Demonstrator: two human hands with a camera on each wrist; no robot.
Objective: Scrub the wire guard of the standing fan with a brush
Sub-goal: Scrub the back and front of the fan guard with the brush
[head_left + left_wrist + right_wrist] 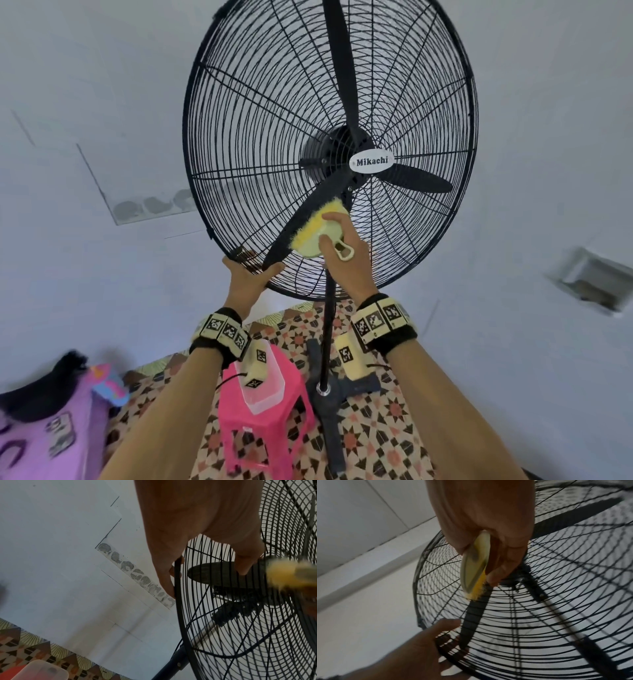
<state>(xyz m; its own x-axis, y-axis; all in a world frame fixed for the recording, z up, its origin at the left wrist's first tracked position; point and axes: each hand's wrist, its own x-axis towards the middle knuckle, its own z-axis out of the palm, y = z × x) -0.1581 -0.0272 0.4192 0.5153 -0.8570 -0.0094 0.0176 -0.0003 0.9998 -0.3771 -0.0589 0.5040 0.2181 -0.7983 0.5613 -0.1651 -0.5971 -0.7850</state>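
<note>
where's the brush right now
In the head view the brush is in the right hand, its yellow bristles against the lower part of the wire guard, just below the Mikachi badge.

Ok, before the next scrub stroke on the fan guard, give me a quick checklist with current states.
1. Brush held firmly by right hand: ok.
2. Bristles touching wire guard: ok, yellow bristles meet the wires below the hub.
3. Left hand steadying the guard's lower rim: ok, fingers hooked through the wires.
4. Blades stopped: ok, sharp outlines, no spin blur.
5. Fan unplugged: cannot tell.
6. Stand base flat on floor: ok.
</note>
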